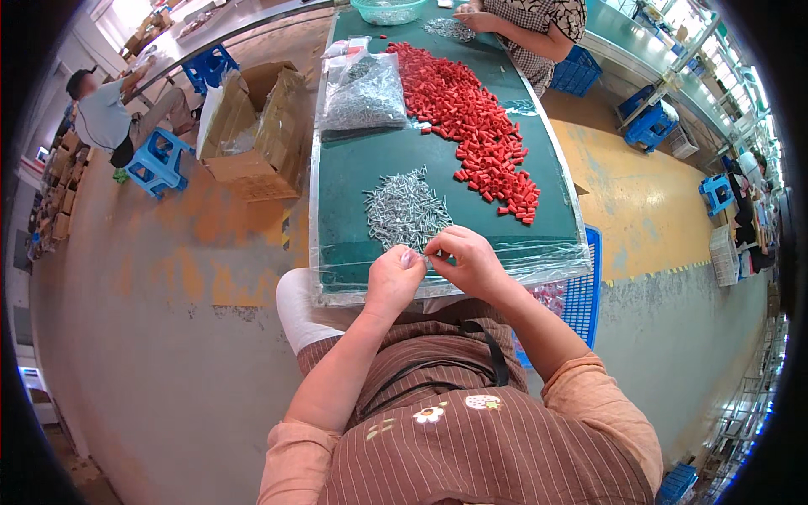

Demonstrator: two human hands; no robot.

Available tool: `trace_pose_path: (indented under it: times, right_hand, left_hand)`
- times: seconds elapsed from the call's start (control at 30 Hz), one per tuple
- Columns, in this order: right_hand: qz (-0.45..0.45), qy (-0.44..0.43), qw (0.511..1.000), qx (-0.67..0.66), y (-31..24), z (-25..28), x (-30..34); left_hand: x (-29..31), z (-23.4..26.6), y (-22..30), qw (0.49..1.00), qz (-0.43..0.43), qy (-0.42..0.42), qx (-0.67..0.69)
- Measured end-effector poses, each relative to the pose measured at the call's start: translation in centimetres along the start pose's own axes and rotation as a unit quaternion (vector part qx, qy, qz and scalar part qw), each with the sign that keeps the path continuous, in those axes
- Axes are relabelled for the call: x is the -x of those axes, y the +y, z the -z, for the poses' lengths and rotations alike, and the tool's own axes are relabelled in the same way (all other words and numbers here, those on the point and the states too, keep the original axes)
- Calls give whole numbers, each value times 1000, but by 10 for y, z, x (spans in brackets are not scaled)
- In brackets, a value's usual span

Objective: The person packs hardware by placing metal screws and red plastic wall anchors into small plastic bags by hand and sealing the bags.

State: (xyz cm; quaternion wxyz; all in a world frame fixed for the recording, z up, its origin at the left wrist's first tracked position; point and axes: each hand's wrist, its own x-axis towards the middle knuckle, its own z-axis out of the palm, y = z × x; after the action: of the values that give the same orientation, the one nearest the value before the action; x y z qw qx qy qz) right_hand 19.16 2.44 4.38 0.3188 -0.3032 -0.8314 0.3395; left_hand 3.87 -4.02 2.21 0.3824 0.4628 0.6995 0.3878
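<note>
1. From where I stand: L hand point(392, 276) & R hand point(463, 255) nearly meet over the green table point(343, 181), near edge, fingers curled to pinch; can't tell what's held.
2. Silver screws point(408, 210) piled just beyond; prob. light, stiff, slippery. Best grip: heads.
3. Red plugs point(492, 147) farther R; prob. light, firmish.

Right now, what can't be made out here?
Head view:
What, if anything, left hand and right hand hold: hidden by their fingers.
Head of co-worker at table's far end: cut off by top edge.
Part of blue basket: hidden by right forearm and table.
</note>
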Motion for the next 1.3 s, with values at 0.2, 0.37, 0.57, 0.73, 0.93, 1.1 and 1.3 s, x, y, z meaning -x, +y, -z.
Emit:
trace_pose_path:
  times: [0.2, 0.37, 0.57, 0.73, 0.93, 1.1, 1.3]
  right_hand:
    - [83, -44, 986, 140, -9, 7, -1]
    - [95, -78, 976, 178, -8, 9, 1]
    - [5, -96, 993, 75, -16, 22, -2]
    - [-91, -19, 988, 122, 17, 50, -6]
    - [-170, 38, 933, 315, 71, 82, 5]
    - [-163, 82, 901, 394, 107, 82, 16]
    - [-157, 96, 910, 370, 122, 79, 20]
  left_hand:
    - [-3, -5, -8, 1000, 14, -13, 4]
    - [-5, -8, -14, 1000, 15, -17, -22]
    - [1, -3, -6, 1000, 22, -3, -9]
    - [-3, 4, -13, 996, 67, -23, 55]
    - [-10, 12, -16, 964, 150, -65, 209]
    - [-6, 15, -17, 953, 159, -71, 248]
    - [2, 10, -28, 948, 164, -89, 256]
